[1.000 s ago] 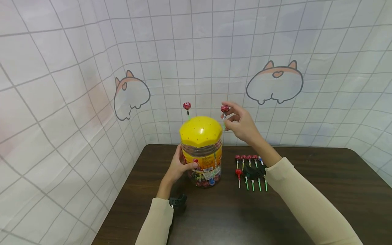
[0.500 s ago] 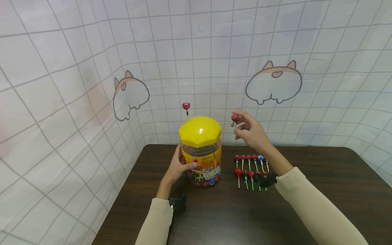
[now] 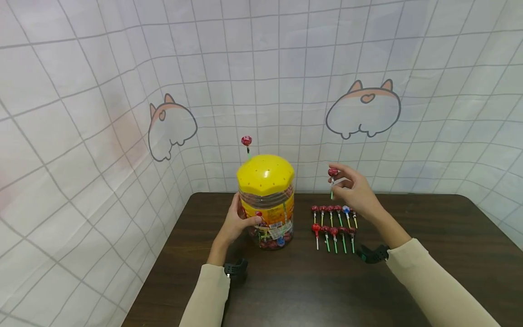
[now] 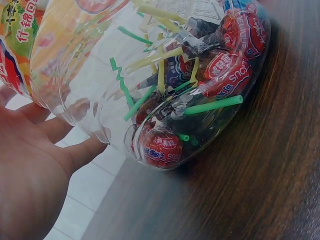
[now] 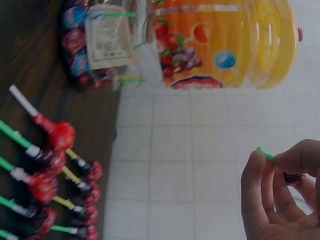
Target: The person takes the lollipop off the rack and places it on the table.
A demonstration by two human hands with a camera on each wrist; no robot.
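A clear candy jar [image 3: 277,213] with a yellow lid [image 3: 265,175] and an orange label stands upright on the dark table. My left hand [image 3: 234,225] grips its left side, thumb across the front; the left wrist view shows wrapped lollipops [image 4: 227,75] inside the jar's bottom. Between thumb and fingertips, my right hand [image 3: 356,191] pinches a red lollipop [image 3: 333,172] by its green stick, head up, above the rows. At the lid's far edge another red lollipop [image 3: 246,141] stands up. Two rows of lollipops lie right of the jar, including a red one [image 3: 316,228] and a blue one [image 3: 346,210].
Behind the table's far edge hangs a white grid-patterned cloth [image 3: 269,91] with cartoon animal drawings; it also covers the left side. The brown wooden table [image 3: 298,290] stretches in front of the jar and to the right of the rows.
My right hand has moved right and down, carrying the lollipop from beside the yellow lid to above the rows. My left hand and the jar have stayed in place.
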